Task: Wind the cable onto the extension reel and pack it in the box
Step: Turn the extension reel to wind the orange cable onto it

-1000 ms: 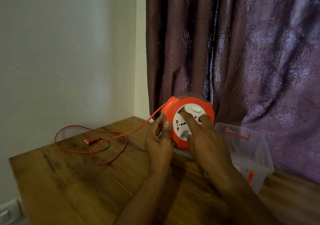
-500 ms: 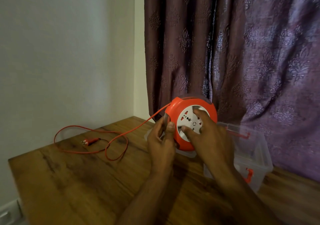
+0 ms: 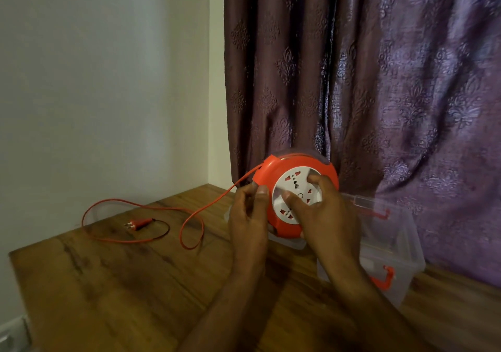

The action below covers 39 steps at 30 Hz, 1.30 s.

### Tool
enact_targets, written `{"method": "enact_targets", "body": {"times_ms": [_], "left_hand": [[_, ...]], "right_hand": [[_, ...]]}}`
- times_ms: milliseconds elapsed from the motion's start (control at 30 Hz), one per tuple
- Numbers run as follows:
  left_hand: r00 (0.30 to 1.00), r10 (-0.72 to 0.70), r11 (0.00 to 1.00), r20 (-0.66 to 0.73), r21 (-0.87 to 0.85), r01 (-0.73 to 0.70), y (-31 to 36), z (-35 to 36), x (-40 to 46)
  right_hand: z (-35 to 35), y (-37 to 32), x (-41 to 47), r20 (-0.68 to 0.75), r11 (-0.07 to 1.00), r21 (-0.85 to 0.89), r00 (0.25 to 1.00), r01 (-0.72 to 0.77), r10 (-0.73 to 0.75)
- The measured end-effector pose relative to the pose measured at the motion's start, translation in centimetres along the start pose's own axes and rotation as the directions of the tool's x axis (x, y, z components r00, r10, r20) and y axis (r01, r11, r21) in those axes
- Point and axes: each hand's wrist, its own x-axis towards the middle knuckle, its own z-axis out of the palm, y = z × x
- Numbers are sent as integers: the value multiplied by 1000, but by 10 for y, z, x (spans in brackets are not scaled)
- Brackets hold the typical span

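- Slack cable (image 3: 151, 208) at left of frame has shortened since the earlier frame; your white socket dial (image 3: 296, 195) has turned.
- Extension reel (image 3: 295, 197): centre frame, upright. Rigid, light plastic; hold by the rim.
- Left hand (image 3: 250, 210): pinches the orange rim.
- Right hand (image 3: 322, 210): fingers curled on the dial.
- Clear storage box (image 3: 390, 243): lower right, open.

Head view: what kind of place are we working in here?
Most likely a room in a home. A wooden table sits in a corner between a plain painted wall and a patterned purple curtain, and a household extension reel is being wound.
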Motion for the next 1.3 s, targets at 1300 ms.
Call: {"method": "enact_targets", "body": {"times_ms": [1300], "left_hand": [[924,145,958,-353,284,-42,-11,-24,12]], "right_hand": [[10,-32,-24,614,494,552,728,-672,303]]}}
